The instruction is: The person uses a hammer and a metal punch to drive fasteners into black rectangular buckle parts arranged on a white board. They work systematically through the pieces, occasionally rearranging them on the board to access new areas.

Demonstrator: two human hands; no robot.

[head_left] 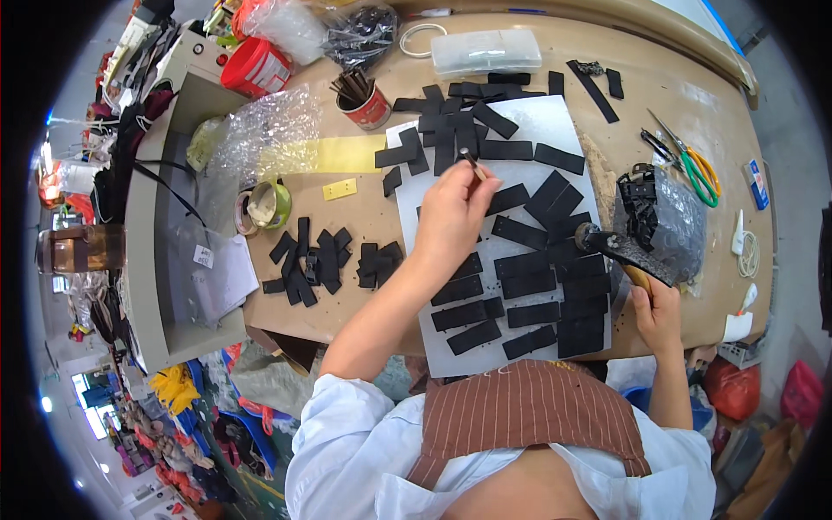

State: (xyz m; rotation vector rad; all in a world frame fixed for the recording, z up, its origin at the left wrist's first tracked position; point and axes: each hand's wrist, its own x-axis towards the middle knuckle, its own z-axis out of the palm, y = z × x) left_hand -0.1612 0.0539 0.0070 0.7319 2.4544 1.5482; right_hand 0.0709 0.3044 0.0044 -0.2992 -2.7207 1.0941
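My left hand point(452, 215) is closed around a short metal punch point(465, 154), whose dark round end shows above my fingers. It sits over the far half of a white board point(553, 111); the punch's lower end is hidden. Black fabric strips point(529, 284) lie in rows and overlapping heaps across this board. At the board's right side, my right hand point(657, 314) grips a hammer point(631, 254) by its wooden handle. The dark hammer head is near the strips, apart from the punch.
Left lie piles of black pieces point(328, 260) and tape rolls point(270, 204). Behind stand a red tin of metal rods point(362, 106), a red bucket point(257, 68) and a clear plastic box point(486, 54). Right are scissors point(698, 173) and a plastic bag of black parts point(676, 217).
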